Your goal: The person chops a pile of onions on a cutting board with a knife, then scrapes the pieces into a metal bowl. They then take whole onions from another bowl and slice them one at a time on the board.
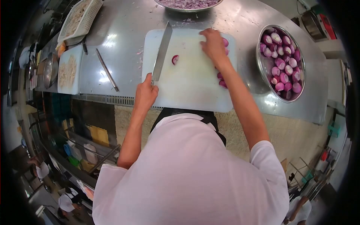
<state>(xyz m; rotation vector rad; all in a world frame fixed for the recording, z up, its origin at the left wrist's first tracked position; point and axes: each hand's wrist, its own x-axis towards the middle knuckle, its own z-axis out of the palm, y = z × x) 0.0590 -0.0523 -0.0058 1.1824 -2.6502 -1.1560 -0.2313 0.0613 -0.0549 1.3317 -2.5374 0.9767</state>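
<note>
My left hand [145, 92] is closed around the handle of a large kitchen knife [162, 52], whose broad blade points away from me over the left part of a white cutting board [187, 95]. A small cut piece of red onion [175, 59] lies on the board, right of the blade. Over the board's far right part is my right hand [213, 45], fingers apart and nothing visible between them. Close beside it, peeled red onion pieces [225, 42] sit along the board's right edge. More onion pieces [222, 83] lie nearer me, partly hidden by my right forearm.
A steel bowl [260, 56] of peeled red onions stands at right. At the far edge is a bowl of chopped onion [189, 3]. Leftward lie a metal rod-like tool [107, 70], a second board [77, 84] with pale pieces, and a white basket [95, 15].
</note>
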